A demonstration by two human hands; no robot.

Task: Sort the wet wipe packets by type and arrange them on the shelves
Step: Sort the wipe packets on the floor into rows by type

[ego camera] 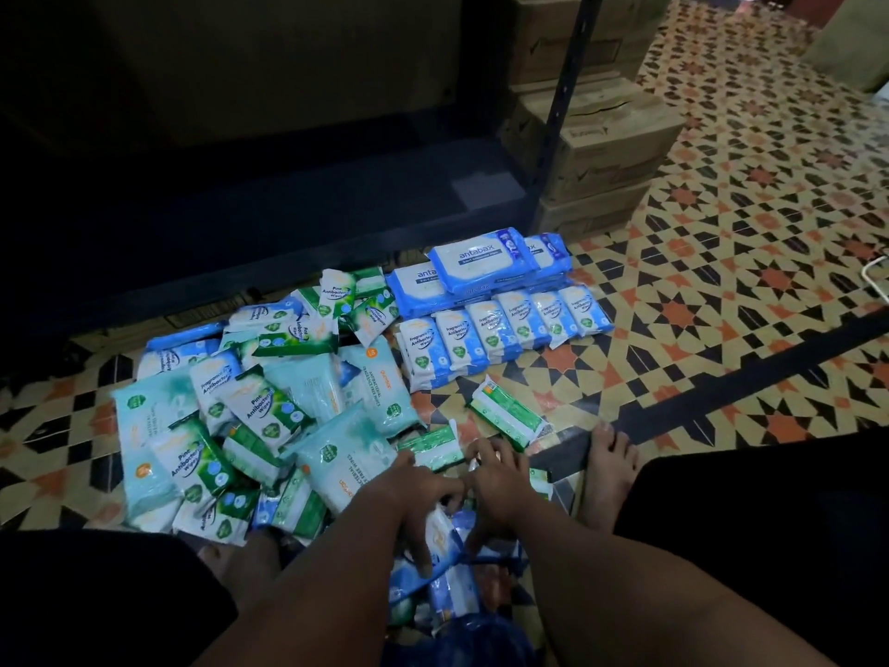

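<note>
A mixed heap of green, teal and blue wet wipe packets lies on the patterned floor at the left. To the right stands a neat row of small blue packets, with large blue Antabax packets stacked behind it. One green packet lies alone near my hands. My left hand and my right hand are close together over blue-and-white packets between my knees. The left hand's fingers press on one of them. Whether the right hand grips a packet is unclear. The dark shelf unit is empty.
Cardboard boxes are stacked beside the shelf's metal post at the back right. A blue plastic bag lies at the bottom between my legs. My bare foot rests on the tiled floor at the right.
</note>
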